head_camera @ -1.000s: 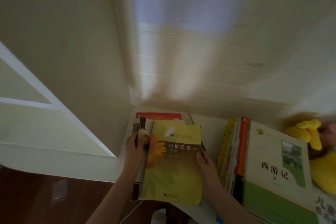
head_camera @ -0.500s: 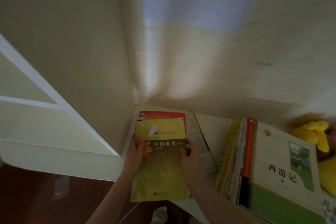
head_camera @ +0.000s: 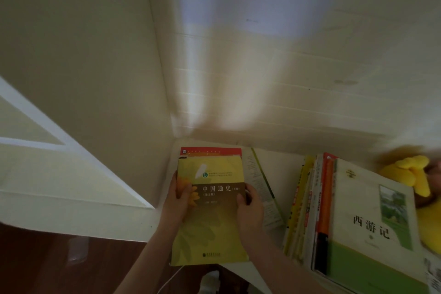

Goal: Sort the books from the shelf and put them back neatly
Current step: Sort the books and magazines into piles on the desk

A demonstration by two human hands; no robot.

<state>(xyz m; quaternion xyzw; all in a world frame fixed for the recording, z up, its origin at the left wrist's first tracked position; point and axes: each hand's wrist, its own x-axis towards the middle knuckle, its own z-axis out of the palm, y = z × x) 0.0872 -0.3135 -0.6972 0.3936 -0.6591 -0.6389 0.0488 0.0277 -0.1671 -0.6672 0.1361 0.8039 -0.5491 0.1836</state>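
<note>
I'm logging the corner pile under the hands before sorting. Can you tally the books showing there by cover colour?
Yellow-green paperback book, gripped by the left hand and right hand: 1
Red-covered book beneath it: 1
White book with a green edge lying alongside: 1
Total: 3 books told apart; more may be hidden underneath.

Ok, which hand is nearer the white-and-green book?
Right. The right hand grips the right edge of the yellow book, closer to the white-and-green book; the left hand grips its left edge, farther off.
</note>
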